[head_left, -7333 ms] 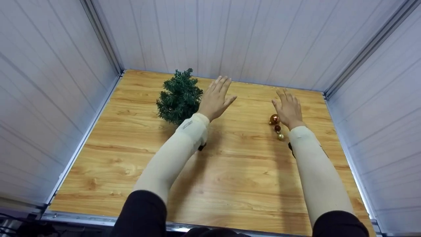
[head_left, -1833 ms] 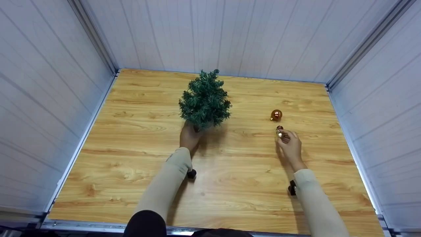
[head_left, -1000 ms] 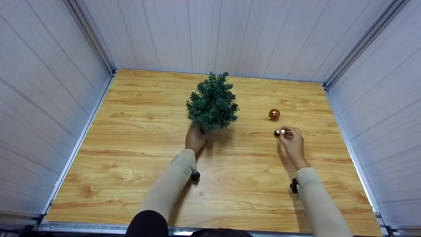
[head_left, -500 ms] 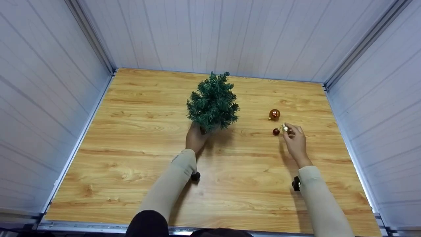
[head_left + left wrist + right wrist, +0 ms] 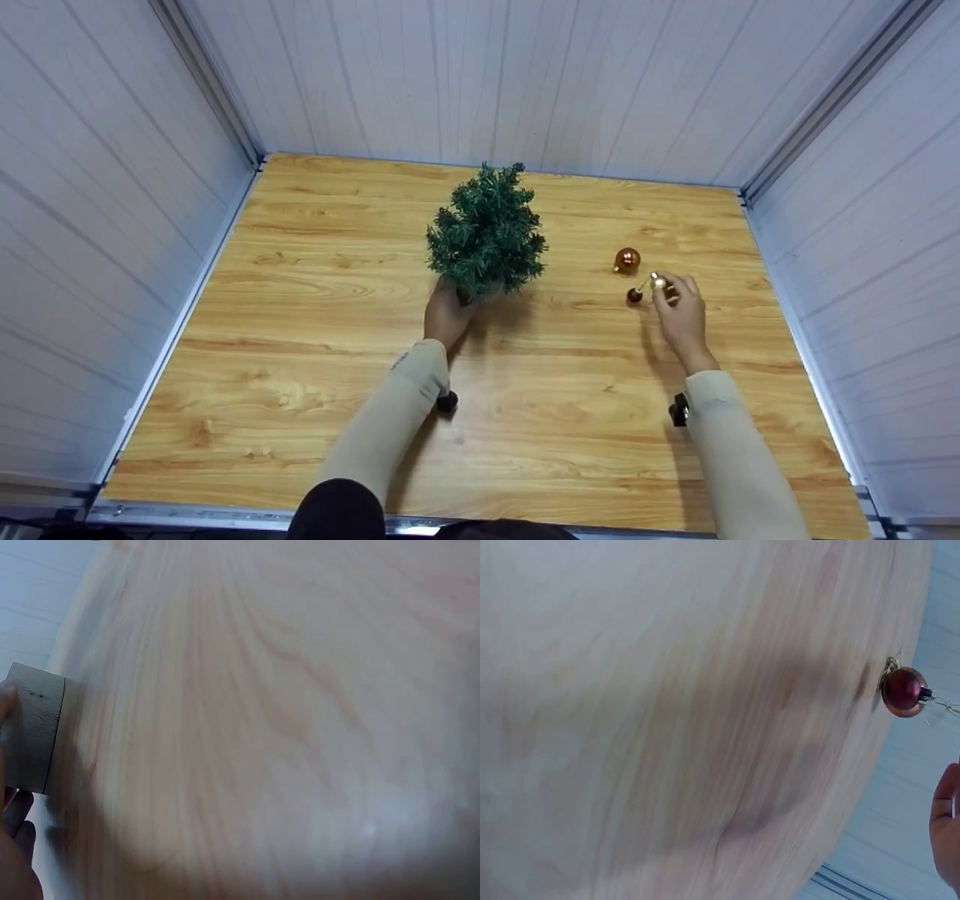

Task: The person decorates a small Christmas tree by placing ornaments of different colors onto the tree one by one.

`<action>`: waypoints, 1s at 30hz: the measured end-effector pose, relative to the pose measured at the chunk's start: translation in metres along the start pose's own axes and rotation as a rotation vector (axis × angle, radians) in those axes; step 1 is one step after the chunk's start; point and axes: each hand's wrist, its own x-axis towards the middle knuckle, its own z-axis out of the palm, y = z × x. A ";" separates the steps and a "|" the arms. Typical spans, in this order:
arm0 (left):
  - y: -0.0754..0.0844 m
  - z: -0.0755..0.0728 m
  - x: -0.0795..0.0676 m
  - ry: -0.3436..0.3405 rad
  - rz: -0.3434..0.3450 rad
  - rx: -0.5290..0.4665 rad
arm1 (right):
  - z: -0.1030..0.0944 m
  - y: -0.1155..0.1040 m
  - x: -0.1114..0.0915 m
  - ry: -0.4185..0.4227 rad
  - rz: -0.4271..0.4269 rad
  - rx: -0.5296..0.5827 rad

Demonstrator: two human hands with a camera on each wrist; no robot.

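A small artificial Christmas tree (image 5: 486, 229) stands upright mid-table. My left hand (image 5: 445, 311) grips its base from the near left. The left wrist view shows that base as a greyish block (image 5: 34, 727), with parts of fingers beside it at the left edge. At the right, my right hand (image 5: 682, 319) pinches a small gold bauble (image 5: 659, 283) between thumb and fingers. A thin wire or string joins it to a dark red bauble (image 5: 634, 295), also in the right wrist view; I cannot tell whether that one touches the table. A larger copper bauble (image 5: 627, 260) lies just behind.
The wood-grain table (image 5: 360, 375) is enclosed by white panel walls (image 5: 480, 82) at the back and both sides. A metal rail (image 5: 195, 514) runs along its near edge. A small black camera (image 5: 679, 410) sits under the right wrist, and another (image 5: 447, 402) under the left.
Both hands were raised over the table at first. My left hand has since gripped the tree, now further right. My right hand has pinched the gold bauble and moved it slightly away and right.
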 end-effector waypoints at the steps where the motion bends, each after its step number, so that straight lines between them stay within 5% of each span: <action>1: 0.000 0.000 0.000 -0.002 0.000 -0.002 | 0.000 0.000 0.000 -0.004 0.003 -0.008; 10: 0.001 -0.002 -0.003 0.001 0.013 0.017 | 0.003 -0.002 0.002 -0.072 0.031 -0.040; 30: -0.001 -0.001 -0.001 -0.002 0.016 0.022 | 0.004 0.004 -0.005 -0.062 0.029 -0.033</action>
